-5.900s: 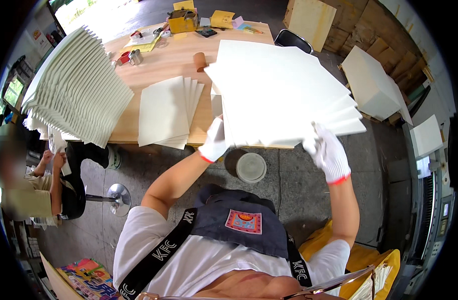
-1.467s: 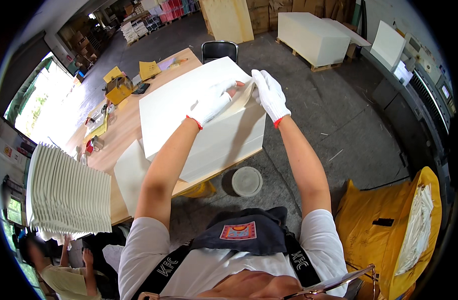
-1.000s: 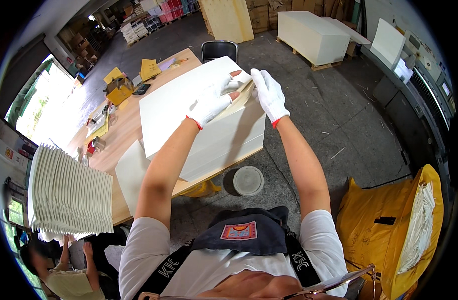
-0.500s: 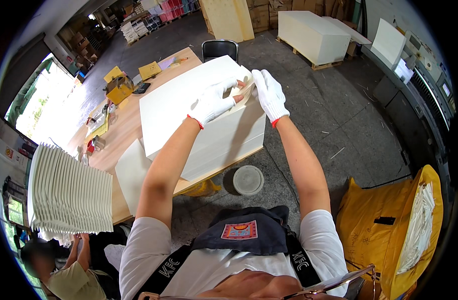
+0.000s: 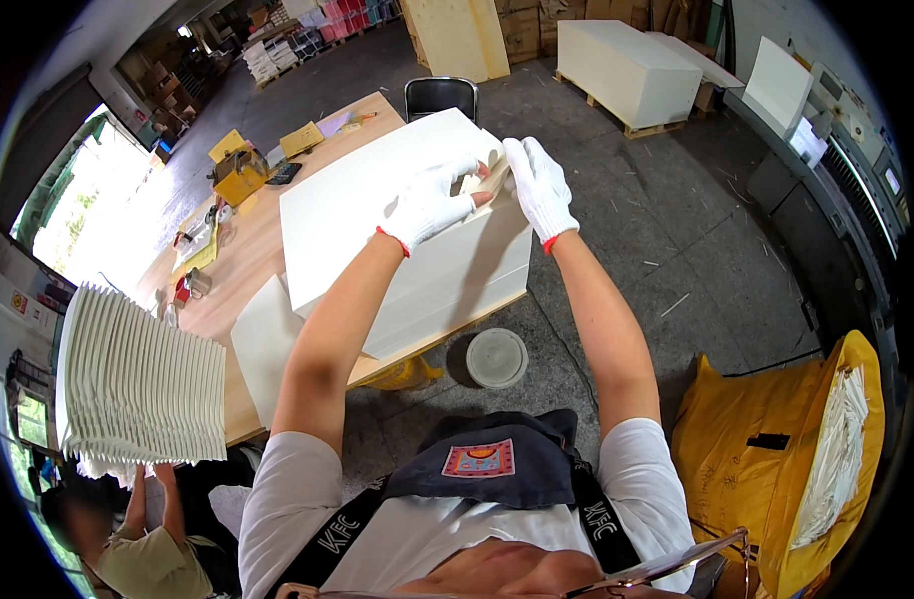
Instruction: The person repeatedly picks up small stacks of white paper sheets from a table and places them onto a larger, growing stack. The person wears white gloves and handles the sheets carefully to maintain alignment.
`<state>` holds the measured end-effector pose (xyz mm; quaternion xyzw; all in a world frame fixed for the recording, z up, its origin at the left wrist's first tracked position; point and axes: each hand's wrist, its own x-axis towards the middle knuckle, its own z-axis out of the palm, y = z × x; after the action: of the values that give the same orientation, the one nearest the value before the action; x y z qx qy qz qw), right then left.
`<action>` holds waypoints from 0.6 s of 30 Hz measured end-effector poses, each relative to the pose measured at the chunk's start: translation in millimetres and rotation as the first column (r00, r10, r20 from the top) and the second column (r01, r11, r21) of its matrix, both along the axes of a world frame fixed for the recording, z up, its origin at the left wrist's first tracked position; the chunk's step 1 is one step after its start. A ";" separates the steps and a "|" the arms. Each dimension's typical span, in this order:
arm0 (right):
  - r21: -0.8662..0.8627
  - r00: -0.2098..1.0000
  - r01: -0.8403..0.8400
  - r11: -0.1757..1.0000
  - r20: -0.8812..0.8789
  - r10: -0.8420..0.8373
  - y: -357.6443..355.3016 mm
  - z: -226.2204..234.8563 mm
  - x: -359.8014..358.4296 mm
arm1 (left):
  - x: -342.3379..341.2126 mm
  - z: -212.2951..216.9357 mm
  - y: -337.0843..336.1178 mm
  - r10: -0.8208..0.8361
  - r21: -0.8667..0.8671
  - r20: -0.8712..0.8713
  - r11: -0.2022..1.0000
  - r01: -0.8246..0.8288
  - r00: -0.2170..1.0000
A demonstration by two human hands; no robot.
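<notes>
A tall stack of large white paper sheets [image 5: 367, 185] stands on the wooden table in front of me. At its right corner several sheets are bent upward in a curl. My left hand [image 5: 432, 203], in a white glove with bare thumb and fingertip, lies on top of the stack, thumb and forefinger apart at the curled sheets. On the corner's outer side, my right hand [image 5: 539, 185], gloved in white, holds the raised sheet edges with its fingers together. Its thumb is hidden behind the paper.
A high pile of folded white sheets [image 5: 142, 374] stands on the table's near left, a person [image 5: 142, 539] beside it. Yellow boxes [image 5: 239, 175] and small items lie farther back. A round grey-lidded bucket [image 5: 497, 358] and a yellow sack [image 5: 746, 449] are on the floor.
Both hands stay at the curled corner with hardly any movement. The other person's arms at lower left have shifted slightly.
</notes>
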<state>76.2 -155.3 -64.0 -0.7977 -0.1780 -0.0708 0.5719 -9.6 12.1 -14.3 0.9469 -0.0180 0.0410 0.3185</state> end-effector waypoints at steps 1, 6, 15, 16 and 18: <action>0.001 1.000 -0.008 1.000 -0.018 0.008 0.4 0.4 -0.2 | 0.8 -3.0 2.0 -0.014 -0.019 0.030 1.000 0.015 0.999; 0.014 1.000 0.006 1.000 -0.005 -0.006 0.5 1.1 -1.3 | 6.0 -12.5 8.4 -0.048 -0.105 0.075 0.993 0.056 0.996; 0.022 0.999 -0.002 1.000 -0.034 0.003 2.7 -1.3 0.0 | 9.1 -18.4 11.1 -0.085 0.072 0.166 0.995 0.074 0.982; 0.036 1.000 -0.002 0.999 -0.030 0.003 2.8 -2.6 0.6 | 9.3 -17.8 11.0 -0.088 0.070 0.152 0.994 0.079 0.984; 0.038 0.999 -0.002 0.999 -0.033 0.003 1.2 -2.3 -0.3 | 8.2 -13.2 8.2 -0.096 0.065 0.123 0.994 0.088 0.988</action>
<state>76.0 -154.1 -66.3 -0.7874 -0.1681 -0.0605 0.5900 -1.4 20.2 -27.5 0.9496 -0.0830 0.0853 0.2901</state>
